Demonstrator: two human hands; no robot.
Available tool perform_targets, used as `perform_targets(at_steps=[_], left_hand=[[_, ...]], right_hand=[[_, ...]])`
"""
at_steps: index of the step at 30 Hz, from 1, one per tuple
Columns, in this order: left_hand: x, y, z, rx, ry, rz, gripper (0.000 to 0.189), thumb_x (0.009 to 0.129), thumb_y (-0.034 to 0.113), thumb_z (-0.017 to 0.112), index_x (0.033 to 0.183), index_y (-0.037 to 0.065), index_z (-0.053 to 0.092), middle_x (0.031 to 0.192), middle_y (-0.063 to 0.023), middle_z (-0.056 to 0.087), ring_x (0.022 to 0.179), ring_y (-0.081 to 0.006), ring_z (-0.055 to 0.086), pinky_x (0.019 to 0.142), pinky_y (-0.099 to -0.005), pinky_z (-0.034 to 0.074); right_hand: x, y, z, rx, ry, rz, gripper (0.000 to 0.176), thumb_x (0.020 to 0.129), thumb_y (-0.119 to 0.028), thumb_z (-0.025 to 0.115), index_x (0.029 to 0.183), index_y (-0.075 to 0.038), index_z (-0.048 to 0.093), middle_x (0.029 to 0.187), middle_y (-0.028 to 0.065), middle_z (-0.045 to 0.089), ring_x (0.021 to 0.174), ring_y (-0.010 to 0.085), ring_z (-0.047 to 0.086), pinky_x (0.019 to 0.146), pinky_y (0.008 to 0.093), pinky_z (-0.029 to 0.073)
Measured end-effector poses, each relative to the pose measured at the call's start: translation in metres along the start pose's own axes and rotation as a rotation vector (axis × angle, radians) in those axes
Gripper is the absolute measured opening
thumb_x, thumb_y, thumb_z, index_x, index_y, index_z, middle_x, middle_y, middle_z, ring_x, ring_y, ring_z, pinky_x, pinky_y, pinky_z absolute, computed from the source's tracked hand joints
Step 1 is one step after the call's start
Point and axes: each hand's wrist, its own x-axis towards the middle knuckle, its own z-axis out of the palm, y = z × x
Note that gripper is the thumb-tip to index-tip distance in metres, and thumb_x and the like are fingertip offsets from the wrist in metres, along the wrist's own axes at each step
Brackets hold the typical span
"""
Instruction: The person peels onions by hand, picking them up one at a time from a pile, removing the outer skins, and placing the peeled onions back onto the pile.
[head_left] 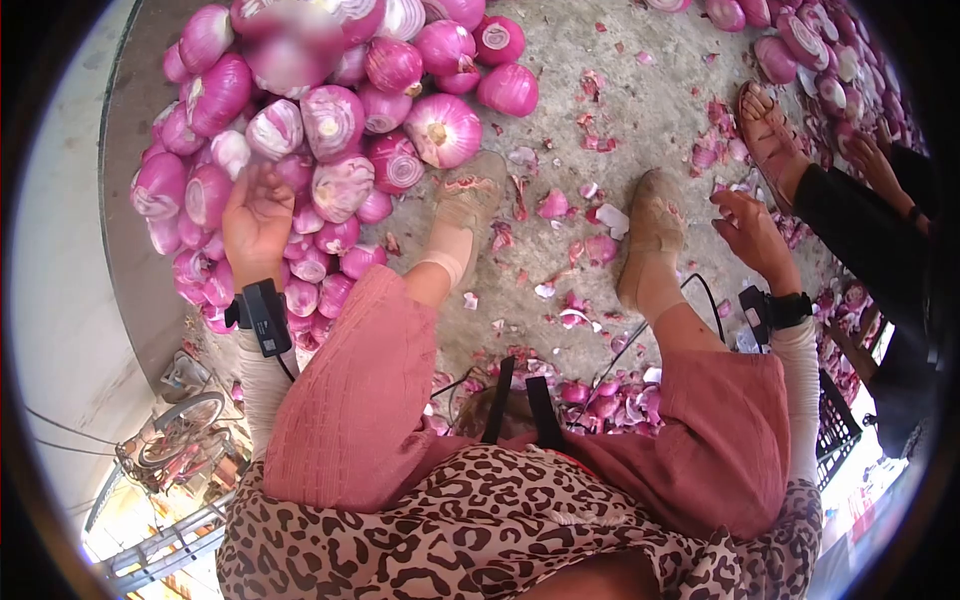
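My left hand point(258, 222) lies at the heap of purple-red onions point(335, 120) on the left, palm up with its fingers loosely bent and nothing seen in it. Just beyond its fingers is a pale, partly peeled onion point(230, 152). My right hand point(755, 238) hangs above the concrete floor, right of my shoe, fingers apart and holding nothing. Both wrists wear a strapped black device. Many of the onions have a cut end showing.
Loose skins point(573, 310) litter the floor point(590, 150) between my shoes. At right, another person's hand point(875, 170) and bare foot point(775, 140) are close to a second onion heap point(835, 65). A black crate point(838, 430) stands right, a bicycle point(180, 440) lower left.
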Motion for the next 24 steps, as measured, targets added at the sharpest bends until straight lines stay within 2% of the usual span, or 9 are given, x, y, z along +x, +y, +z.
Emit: perform_targets(at_steps=[2,6,8,13,17,18,20,22,24], left_hand=[[-0.01,-0.008,0.003,-0.007,-0.031,-0.034,0.014,0.091,0.013,0.055,0.1,0.002,0.055,0.093,-0.0106,0.061,0.078,-0.0192,0.055,0.065,-0.031,0.043],[-0.04,-0.025,-0.003,0.157,-0.147,-0.146,0.02,0.092,0.016,0.053,0.106,0.002,0.055,0.095,-0.0099,0.062,0.08,-0.0197,0.056,0.069,-0.0305,0.045],[-0.063,-0.029,-0.005,0.26,-0.227,-0.292,0.025,0.094,0.021,0.05,0.11,0.002,0.055,0.094,-0.0094,0.062,0.082,-0.0196,0.058,0.071,-0.031,0.046],[-0.107,-0.028,-0.031,0.352,-0.284,-0.316,0.034,0.095,0.021,0.048,0.123,0.002,0.051,0.097,-0.0108,0.064,0.085,-0.0204,0.062,0.073,-0.0315,0.049],[-0.139,-0.011,-0.022,0.362,-0.32,-0.308,0.031,0.096,0.015,0.045,0.123,0.001,0.05,0.097,-0.0106,0.065,0.088,-0.0204,0.061,0.074,-0.0314,0.049],[-0.141,-0.006,-0.017,0.358,-0.302,-0.288,0.031,0.096,0.015,0.045,0.123,0.001,0.05,0.097,-0.0106,0.065,0.088,-0.0204,0.061,0.074,-0.0314,0.049],[-0.143,0.005,-0.003,0.36,-0.428,-0.227,0.032,0.096,0.018,0.046,0.123,0.0,0.05,0.102,-0.011,0.063,0.092,-0.0206,0.06,0.08,-0.0329,0.049],[-0.152,0.015,0.034,0.346,-0.477,-0.178,0.032,0.096,0.019,0.046,0.122,0.0,0.051,0.103,-0.0114,0.063,0.093,-0.0202,0.06,0.081,-0.0322,0.049],[-0.153,0.023,0.072,0.317,-0.654,-0.152,0.03,0.096,0.02,0.046,0.119,0.0,0.053,0.104,-0.0121,0.062,0.094,-0.0194,0.059,0.08,-0.0314,0.049]], right_hand=[[-0.004,0.003,0.003,-0.002,0.039,-0.001,0.031,0.076,-0.001,0.064,0.106,0.001,0.058,0.091,0.0143,0.062,0.079,0.0269,0.061,0.07,0.0345,0.048],[-0.022,0.006,0.003,0.045,0.08,0.027,0.03,0.076,-0.002,0.064,0.105,0.001,0.059,0.092,0.0164,0.063,0.08,0.028,0.062,0.071,0.0364,0.049],[-0.04,0.012,0.002,0.075,0.122,0.039,0.03,0.077,-0.002,0.064,0.107,0.001,0.06,0.093,0.015,0.064,0.08,0.025,0.062,0.07,0.0344,0.049],[-0.099,-0.002,-0.009,0.061,0.129,0.157,0.03,0.079,-0.002,0.062,0.109,0.001,0.059,0.092,0.0124,0.064,0.081,0.0198,0.061,0.071,0.03,0.048],[-0.137,-0.017,-0.03,0.177,0.164,0.193,0.03,0.082,-0.002,0.061,0.111,0.001,0.058,0.089,0.0072,0.063,0.08,0.0151,0.059,0.073,0.0281,0.047],[-0.14,-0.03,-0.039,0.178,0.155,0.167,0.03,0.082,-0.002,0.061,0.111,0.001,0.058,0.089,0.0072,0.063,0.08,0.0151,0.059,0.073,0.0281,0.047],[-0.147,-0.062,-0.07,0.301,0.193,0.108,0.032,0.083,0.001,0.058,0.115,0.001,0.056,0.098,0.0053,0.061,0.089,0.0124,0.056,0.081,0.0255,0.045],[-0.143,-0.114,-0.1,0.312,0.24,0.035,0.031,0.085,0.001,0.056,0.115,0.001,0.056,0.099,0.0044,0.06,0.091,0.0118,0.056,0.083,0.0251,0.044],[-0.144,-0.178,-0.125,0.319,0.29,-0.032,0.029,0.086,0.001,0.054,0.116,0.001,0.056,0.1,0.0034,0.06,0.093,0.0111,0.055,0.086,0.0247,0.043]])
